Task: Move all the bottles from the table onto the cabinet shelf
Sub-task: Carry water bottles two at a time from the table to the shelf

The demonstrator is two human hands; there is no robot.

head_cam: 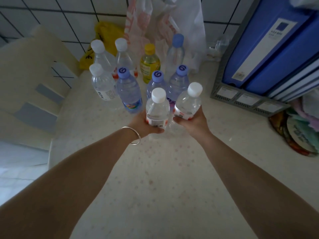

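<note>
Now my left hand grips one white-capped bottle, my right hand grips another. Eight more bottles crowd just behind, near the blue folders.

swirl logo on three purple caps, other labels unreadable

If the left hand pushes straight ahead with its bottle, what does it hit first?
Probably the purple-capped bottle right behind the white-capped bottle that the left hand holds; depth between them is unclear.
</note>
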